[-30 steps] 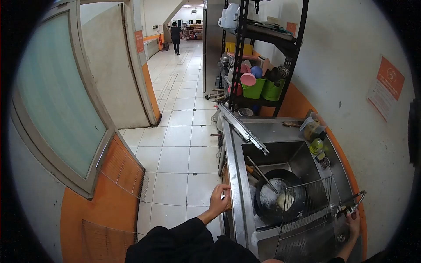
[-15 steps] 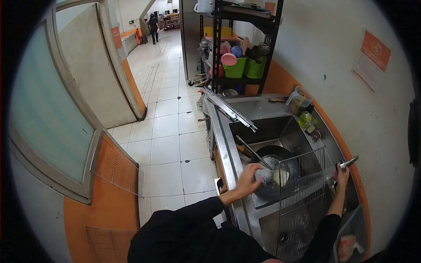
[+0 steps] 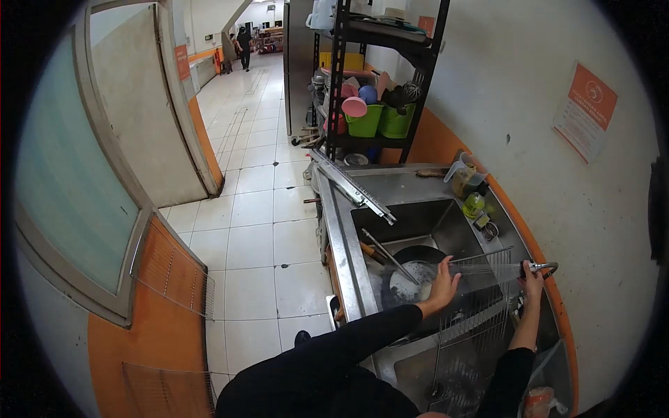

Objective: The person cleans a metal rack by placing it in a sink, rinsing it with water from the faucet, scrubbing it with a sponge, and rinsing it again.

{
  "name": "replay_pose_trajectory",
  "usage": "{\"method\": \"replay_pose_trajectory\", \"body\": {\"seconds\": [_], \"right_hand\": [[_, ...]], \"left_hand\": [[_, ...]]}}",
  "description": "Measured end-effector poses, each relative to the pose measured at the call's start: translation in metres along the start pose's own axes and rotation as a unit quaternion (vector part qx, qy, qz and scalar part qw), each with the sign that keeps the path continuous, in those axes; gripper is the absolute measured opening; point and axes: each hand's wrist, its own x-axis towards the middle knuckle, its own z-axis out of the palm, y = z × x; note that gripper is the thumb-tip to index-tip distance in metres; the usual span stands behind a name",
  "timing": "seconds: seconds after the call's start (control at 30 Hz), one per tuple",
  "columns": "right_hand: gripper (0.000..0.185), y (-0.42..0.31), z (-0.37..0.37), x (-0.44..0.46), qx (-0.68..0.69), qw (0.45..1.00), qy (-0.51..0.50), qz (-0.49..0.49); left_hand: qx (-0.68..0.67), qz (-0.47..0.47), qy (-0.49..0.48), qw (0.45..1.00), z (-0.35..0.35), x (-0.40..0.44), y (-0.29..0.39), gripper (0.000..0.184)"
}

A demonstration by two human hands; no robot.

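Observation:
My right hand (image 3: 532,284) is closed round a metal faucet (image 3: 541,267) by the wall, and a spray of water shoots leftward from it. In that spray my left hand (image 3: 442,284) is held up with fingers stretched out, and nothing shows in it. A wire rack (image 3: 481,320) leans upright across the sink between my hands. Below and behind my left hand lies a dark pan (image 3: 428,252) with soapy water, a long metal handle or rod (image 3: 389,254) slanting over it. Part of the pan is hidden by my left hand and arm.
The steel sink (image 3: 446,226) has bottles (image 3: 474,204) and a plastic jug (image 3: 463,177) along its wall ledge. A long metal rail (image 3: 355,187) juts over its far corner. Beyond stands a black shelf (image 3: 336,90) with green bins (image 3: 364,122). Wire racks (image 3: 171,282) lean at left. A person (image 3: 244,49) is far off.
My left hand has risen from over the pan into the water spray, its fingers straightening. The pale lump seen in the pan before is out of sight. My right hand stays at the faucet.

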Motion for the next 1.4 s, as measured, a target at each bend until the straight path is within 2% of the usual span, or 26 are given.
{"method": "replay_pose_trajectory", "body": {"seconds": [0.03,0.1,0.17,0.23,0.27,0.3,0.33,0.37,0.4,0.47,0.53,0.63,0.67,0.7,0.73,0.77,0.8,0.83,0.87,0.9,0.97,1.03,1.07,1.17,1.3,1.4], "right_hand": [[0.052,0.0,-0.003,-0.002,0.007,1.0,-0.008,0.001],[0.051,0.004,-0.001,-0.005,0.014,1.0,-0.014,0.014],[0.045,0.004,-0.005,0.002,0.015,0.999,-0.039,-0.034],[0.039,-0.015,0.007,-0.01,-0.003,0.999,-0.003,-0.034],[0.04,0.002,0.007,0.009,0.031,0.996,-0.027,-0.077],[0.041,0.003,0.004,0.01,0.012,0.998,-0.025,-0.063],[0.044,-0.006,0.005,-0.005,0.016,0.999,-0.005,-0.033],[0.045,0.019,0.0,0.017,0.018,0.998,-0.019,-0.061],[0.047,0.006,0.0,-0.003,0.073,0.995,-0.026,-0.058],[0.049,0.004,-0.003,-0.004,0.045,0.998,-0.028,-0.022],[0.048,0.004,-0.003,-0.001,0.041,0.999,-0.021,-0.013],[0.047,0.0,0.002,-0.005,0.053,0.998,-0.009,-0.019],[0.047,-0.004,0.004,-0.008,0.064,0.998,0.003,-0.023],[0.047,-0.008,0.003,-0.01,0.063,0.998,0.004,-0.019],[0.047,-0.011,-0.002,-0.013,0.049,0.998,-0.008,-0.028],[0.046,-0.009,-0.007,-0.018,0.034,0.999,-0.019,-0.031],[0.047,0.001,-0.012,-0.017,0.043,0.996,-0.04,-0.066],[0.047,0.009,-0.018,-0.015,0.041,0.997,-0.034,-0.055],[0.047,0.011,-0.025,-0.017,-0.034,0.997,-0.027,-0.061],[0.047,0.014,-0.03,-0.022,-0.108,0.991,-0.02,-0.069],[0.053,0.024,-0.053,-0.033,-0.133,0.988,-0.022,-0.073],[0.059,0.035,-0.079,-0.029,-0.282,0.955,-0.008,-0.093],[0.065,0.035,-0.088,-0.029,-0.296,0.952,-0.027,-0.074],[0.064,0.032,-0.088,-0.025,-0.301,0.949,-0.054,-0.076],[0.064,0.03,-0.082,-0.037,-0.244,0.965,-0.044,-0.081],[0.065,0.032,-0.085,-0.033,-0.284,0.953,-0.008,-0.103]], "left_hand": [[0.003,-0.002,-0.002,1.0,0.004,0.006,-0.004,0.055],[0.054,-0.001,0.007,0.998,0.007,0.014,-0.007,0.041],[0.08,0.041,0.033,0.995,0.009,0.02,-0.016,0.03],[0.058,0.014,-0.014,0.998,0.001,0.028,-0.019,0.027],[0.091,-0.004,-0.018,0.996,0.0,0.03,-0.017,0.024],[0.101,0.056,-0.001,0.993,-0.002,0.032,-0.015,0.021],[0.056,0.0,-0.029,0.998,-0.003,0.033,-0.008,0.019],[0.062,-0.02,-0.048,0.997,0.0,0.039,-0.023,0.021],[0.051,-0.05,-0.083,0.994,-0.004,0.039,-0.009,0.023],[0.042,-0.085,-0.126,0.988,-0.009,0.038,0.003,0.026],[-0.004,-0.048,-0.139,0.989,-0.011,0.04,0.0,0.034],[0.004,0.012,-0.173,0.985,-0.016,0.04,-0.001,0.041],[0.042,-0.023,-0.215,0.975,-0.024,0.04,0.004,0.03],[0.041,-0.027,-0.217,0.975,-0.027,0.044,-0.002,0.03],[0.156,0.12,-0.185,0.963,-0.029,0.046,-0.005,0.032],[0.263,0.26,-0.153,0.916,-0.031,0.041,-0.014,0.037],[0.323,0.272,-0.145,0.895,-0.033,0.035,-0.005,0.043],[0.381,0.287,-0.136,0.868,-0.035,0.031,0.006,0.048],[0.432,0.302,-0.141,0.838,-0.036,0.027,0.007,0.059],[0.429,0.302,-0.148,0.838,-0.037,0.022,0.008,0.059],[0.472,0.333,-0.216,0.787,-0.04,0.013,0.013,0.064],[0.482,0.332,-0.229,0.778,-0.039,0.008,0.007,0.065],[0.489,0.338,-0.24,0.767,-0.041,0.006,0.007,0.064],[0.505,0.338,-0.267,0.748,-0.045,-0.003,0.007,0.062],[0.505,0.365,-0.292,0.725,-0.05,-0.013,0.002,0.06],[0.492,0.384,-0.303,0.72,-0.053,-0.014,0.006,0.055]]}}
